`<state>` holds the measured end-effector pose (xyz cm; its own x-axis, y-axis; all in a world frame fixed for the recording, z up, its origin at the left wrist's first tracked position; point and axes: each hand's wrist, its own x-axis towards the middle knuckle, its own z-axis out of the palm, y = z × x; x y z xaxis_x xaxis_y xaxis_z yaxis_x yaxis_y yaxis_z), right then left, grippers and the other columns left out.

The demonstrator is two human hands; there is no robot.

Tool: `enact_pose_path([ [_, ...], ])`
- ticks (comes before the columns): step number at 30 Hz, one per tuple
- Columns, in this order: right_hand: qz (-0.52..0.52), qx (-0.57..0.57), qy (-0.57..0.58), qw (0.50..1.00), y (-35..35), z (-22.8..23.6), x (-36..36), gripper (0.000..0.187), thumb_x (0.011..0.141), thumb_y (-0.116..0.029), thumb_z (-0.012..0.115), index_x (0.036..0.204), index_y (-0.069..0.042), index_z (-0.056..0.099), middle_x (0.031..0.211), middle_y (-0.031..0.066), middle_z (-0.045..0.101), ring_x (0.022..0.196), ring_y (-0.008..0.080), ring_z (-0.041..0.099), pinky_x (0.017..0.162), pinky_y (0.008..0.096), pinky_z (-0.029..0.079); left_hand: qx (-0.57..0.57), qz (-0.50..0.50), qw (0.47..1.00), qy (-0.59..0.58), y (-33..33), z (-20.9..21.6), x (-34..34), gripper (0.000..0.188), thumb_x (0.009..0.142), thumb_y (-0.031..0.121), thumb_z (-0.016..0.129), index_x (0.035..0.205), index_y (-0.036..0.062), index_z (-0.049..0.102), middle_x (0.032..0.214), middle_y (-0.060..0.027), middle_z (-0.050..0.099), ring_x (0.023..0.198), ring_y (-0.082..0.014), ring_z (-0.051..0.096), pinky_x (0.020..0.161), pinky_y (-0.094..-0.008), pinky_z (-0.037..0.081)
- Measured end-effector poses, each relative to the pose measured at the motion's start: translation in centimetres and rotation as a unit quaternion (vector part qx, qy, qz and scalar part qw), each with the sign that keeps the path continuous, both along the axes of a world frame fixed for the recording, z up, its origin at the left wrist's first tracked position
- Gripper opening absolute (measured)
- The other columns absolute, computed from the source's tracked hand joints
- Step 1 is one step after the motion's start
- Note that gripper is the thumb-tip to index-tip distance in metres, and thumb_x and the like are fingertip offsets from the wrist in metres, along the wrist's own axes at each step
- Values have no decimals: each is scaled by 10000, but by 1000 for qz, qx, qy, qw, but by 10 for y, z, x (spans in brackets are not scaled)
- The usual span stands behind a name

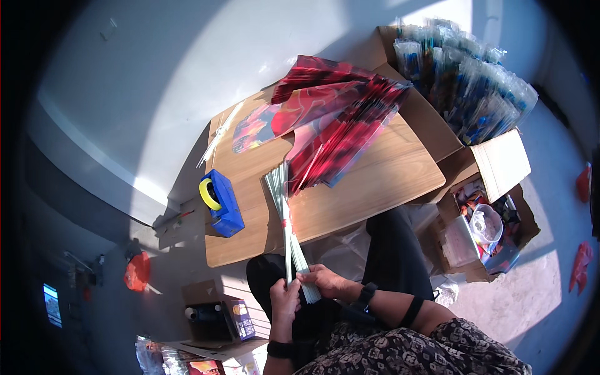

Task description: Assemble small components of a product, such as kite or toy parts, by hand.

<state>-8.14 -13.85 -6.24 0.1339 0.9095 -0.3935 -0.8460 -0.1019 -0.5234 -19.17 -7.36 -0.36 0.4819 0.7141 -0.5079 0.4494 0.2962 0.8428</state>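
Observation:
A bundle of thin pale rods (279, 187), bound near its middle with a red band (286, 223), reaches from the table top over the near edge toward my lap. Below the band it splits into two parts. My left hand (285, 300) is closed on the left, narrower part. My right hand (327, 281) grips the right part near its lower end, thumb on top. Beyond the bundle's far end lies a fanned pile of red and black printed sheets (356, 119); the two look very close, and I cannot tell if they touch.
A blue tape dispenser (227, 212) with a yellow ring stands at the wooden table's (387, 181) left edge. White sticks (220, 132) lie farther back. On the right are a carton of clear-bagged items (462, 81) and a smaller open box (528, 228). Another carton (199, 290) sits lower left.

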Motion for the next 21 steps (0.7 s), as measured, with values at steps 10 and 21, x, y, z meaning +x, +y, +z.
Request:
enact_pose_path([
  [10,-66,-19,-109,992,4,5,-21,253,923,-269,502,822,-37,512,644,15,492,530,109,489,469,263,441,138,2,990,-31,-6,-14,1,290,946,241,423,728,50,452,551,-11,461,415,-84,448,345,-239,347],
  [21,-97,-71,-178,977,16,2,-22,361,949,-330,433,775,-20,496,631,33,478,502,112,453,457,265,418,363,-161,891,219,-14,4,4,299,943,262,370,850,-8,456,737,-236,602,739,-420,597,641,-482,468],
])
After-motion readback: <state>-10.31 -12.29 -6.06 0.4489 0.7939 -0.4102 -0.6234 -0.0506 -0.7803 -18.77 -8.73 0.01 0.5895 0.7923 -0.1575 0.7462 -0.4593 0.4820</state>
